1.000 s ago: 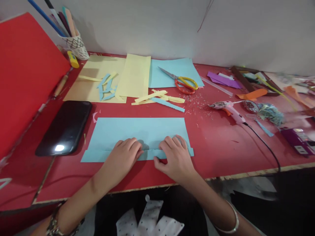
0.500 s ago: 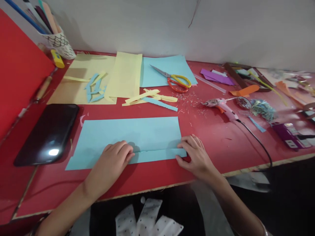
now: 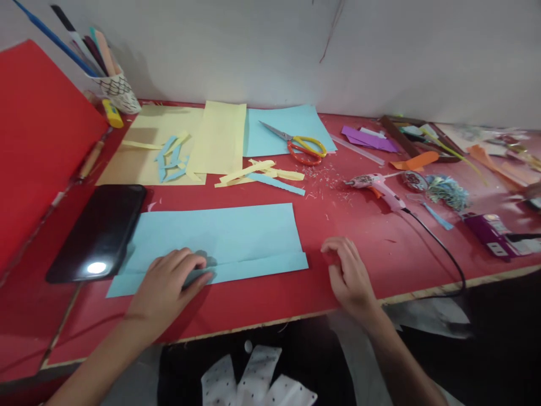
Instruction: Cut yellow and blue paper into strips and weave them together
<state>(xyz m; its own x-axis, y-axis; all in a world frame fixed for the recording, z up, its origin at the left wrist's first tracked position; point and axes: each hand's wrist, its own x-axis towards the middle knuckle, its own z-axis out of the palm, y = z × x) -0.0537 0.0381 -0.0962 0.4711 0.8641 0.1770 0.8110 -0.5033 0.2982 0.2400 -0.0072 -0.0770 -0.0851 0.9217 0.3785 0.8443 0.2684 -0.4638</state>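
A light blue sheet of paper [image 3: 228, 231] lies near the table's front edge, with a narrow strip along its near side set off by a crease. My left hand [image 3: 169, 282] hovers at or rests on this crease, left of the middle. Its fingers are bent and its thumb is spread away from them; whether the fingertips press on the paper is hard to see. Off the sheet's right end, my right hand [image 3: 349, 270] is over the bare red table, fingers loosely bent, thumb apart, nothing held.
Behind the sheet are yellow and blue paper strips [image 3: 262, 175], and scissors [image 3: 296, 144] on another blue sheet [image 3: 253, 132]. A black phone-like slab [image 3: 97, 231] touches the left end. A pink glue gun [image 3: 380, 189], its cord and a purple power box [image 3: 492, 234] are at right.
My right hand has let go of the sheet's right end and moved right. My left hand has slid left along the crease, its thumb now apart. The sheet sits slightly further left.
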